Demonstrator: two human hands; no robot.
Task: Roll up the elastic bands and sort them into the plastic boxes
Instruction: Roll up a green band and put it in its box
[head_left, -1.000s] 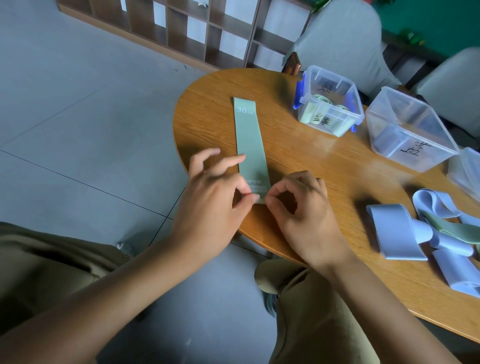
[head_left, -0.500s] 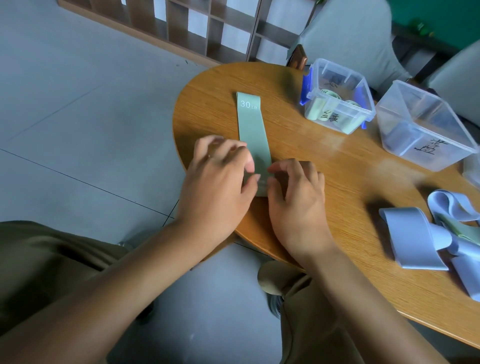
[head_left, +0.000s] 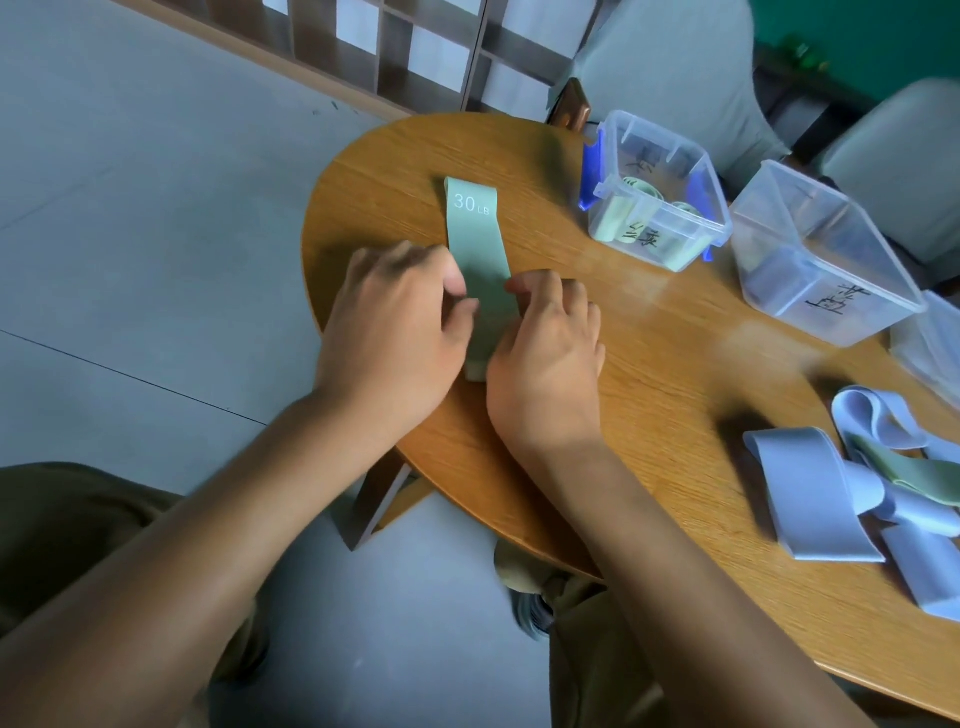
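Your left hand (head_left: 395, 332) sits at the left edge of the green elastic band (head_left: 478, 244), fingers curled in and the thumb pressed onto the band's near portion, so it holds the band at the roll. The band lies flat on the wooden table (head_left: 649, 364), running away from you, with "30 LB" printed at its far end; its near end shows as a small rolled lump between your two hands, though most of the roll is hidden by them. Your right hand (head_left: 545, 353) mirrors the left on the band's right edge, fingers bent and gripping the same rolled end. Further right, at the table's far side, stands a clear plastic box with blue latches (head_left: 655, 189), with pale green rolled bands inside and handwriting on its front wall. Just beside it, to the right, is a second clear plastic box (head_left: 823, 254) with a handwritten label; its contents are too blurred to make out. A third box is cut off at the frame's right edge. Near the right edge of the table lies a loose pile of blue bands (head_left: 831, 499) with one green band tangled among them, well apart from your hands.
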